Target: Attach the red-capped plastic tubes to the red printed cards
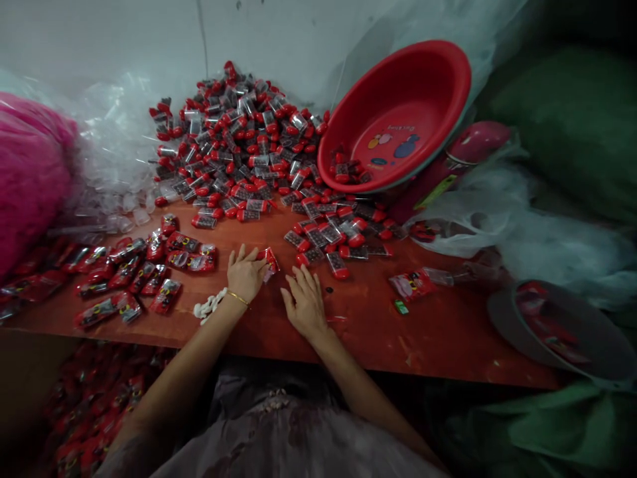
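Note:
My left hand (245,273), with a thin gold bracelet at the wrist, pinches a small shiny red packet (270,264) over the middle of the table. Just right of the packet, my right hand (304,300) rests palm down with its fingers stretched out, holding nothing. Left of my left hand lie several glossy red wrappers (166,295) with black and yellow print. A bunched white cord (210,306) sits close to my left wrist. Beyond both hands spreads a big heap of small clear tubes with red caps and dark contents (259,146).
A red basin (432,79) leans at the back right, with a pink bottle (478,141) beside it. On the right stand a grey bowl (507,318) with red wrappers and clear plastic bags (547,245). A pink bag (32,179) and clear plastic parts (114,153) occupy the left.

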Demonstrator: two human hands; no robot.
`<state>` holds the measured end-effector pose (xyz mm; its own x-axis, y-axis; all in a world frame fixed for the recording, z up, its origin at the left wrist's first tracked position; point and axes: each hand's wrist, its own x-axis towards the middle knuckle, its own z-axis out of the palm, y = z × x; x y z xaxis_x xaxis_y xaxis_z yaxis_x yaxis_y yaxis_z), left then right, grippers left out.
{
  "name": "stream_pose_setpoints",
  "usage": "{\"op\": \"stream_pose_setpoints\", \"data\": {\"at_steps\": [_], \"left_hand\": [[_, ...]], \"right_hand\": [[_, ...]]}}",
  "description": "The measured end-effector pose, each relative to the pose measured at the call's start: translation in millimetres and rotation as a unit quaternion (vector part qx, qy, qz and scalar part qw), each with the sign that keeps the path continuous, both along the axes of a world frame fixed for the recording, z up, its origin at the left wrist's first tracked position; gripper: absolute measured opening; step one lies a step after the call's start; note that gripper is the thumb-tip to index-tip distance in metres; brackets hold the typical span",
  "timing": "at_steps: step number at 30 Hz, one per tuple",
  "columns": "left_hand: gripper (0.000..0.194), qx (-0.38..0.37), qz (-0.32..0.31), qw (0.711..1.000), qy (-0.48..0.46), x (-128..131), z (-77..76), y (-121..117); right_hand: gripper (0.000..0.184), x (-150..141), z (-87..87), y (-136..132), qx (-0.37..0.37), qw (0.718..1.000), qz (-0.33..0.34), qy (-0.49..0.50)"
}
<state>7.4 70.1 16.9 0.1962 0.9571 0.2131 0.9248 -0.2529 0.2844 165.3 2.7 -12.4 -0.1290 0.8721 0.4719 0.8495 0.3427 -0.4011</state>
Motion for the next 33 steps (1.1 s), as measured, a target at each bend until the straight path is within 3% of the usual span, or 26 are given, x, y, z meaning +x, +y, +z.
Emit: {"op": "stream_pose_setpoints", "data": {"at_steps": [4,8,10,13,16,18,20,22,23,24,26,27,29,33], "left_hand": [[0.026,0.072,0.016,0.997,-0.032,-4,0.5,-7],[0.026,0.147,0.035,0.986,-0.066,1,15.8,-20],[0.024,0.164,0.01,0.984,-0.074,7,25.0,-32],[0.023,0.148,-0.024,0.982,-0.118,18,33.5,-49],[0.037,0.08,0.012,0.958,-0.275,26,35.0,-62],[0.048,-0.031,0.061,0.894,-0.443,30,34.6,-67],[0.049,-0.19,0.11,0.779,-0.587,33,35.2,-70],[0.045,-0.32,0.138,0.662,-0.664,37,37.0,-72],[0.044,-0.364,0.143,0.618,-0.682,40,38.0,-73],[0.044,-0.389,0.144,0.586,-0.696,43,38.7,-74],[0.042,-0.387,0.152,0.555,-0.721,50,38.3,-75],[0.041,-0.369,0.156,0.554,-0.729,53,37.0,-76],[0.039,-0.313,0.15,0.586,-0.733,59,32.4,-77],[0.033,-0.233,0.085,0.701,-0.669,66,22.7,-78]], "right_hand": [[0.03,3,2.6,0,0.034,0.999,0.015,0.038],[0.032,4,9.9,-3,0.012,0.988,0.013,0.154],[0.038,-2,15.8,-3,-0.045,0.968,0.0,0.245],[0.033,-12,25.3,-1,-0.137,0.915,0.003,0.379],[0.034,-17,31.9,-1,-0.163,0.882,0.003,0.441],[0.035,-14,33.9,-3,-0.145,0.886,-0.009,0.439],[0.033,-9,34.3,-8,-0.121,0.897,-0.022,0.425],[0.033,-3,33.8,-13,-0.1,0.907,-0.03,0.408],[0.033,0,33.3,-16,-0.092,0.911,-0.031,0.4],[0.032,2,32.9,-19,-0.085,0.915,-0.031,0.392],[0.032,6,32.1,-24,-0.079,0.921,-0.03,0.38],[0.032,8,32.0,-26,-0.08,0.922,-0.032,0.378],[0.029,12,32.4,-31,-0.096,0.913,-0.034,0.394],[0.026,19,33.3,-36,-0.131,0.894,-0.036,0.426]]}}
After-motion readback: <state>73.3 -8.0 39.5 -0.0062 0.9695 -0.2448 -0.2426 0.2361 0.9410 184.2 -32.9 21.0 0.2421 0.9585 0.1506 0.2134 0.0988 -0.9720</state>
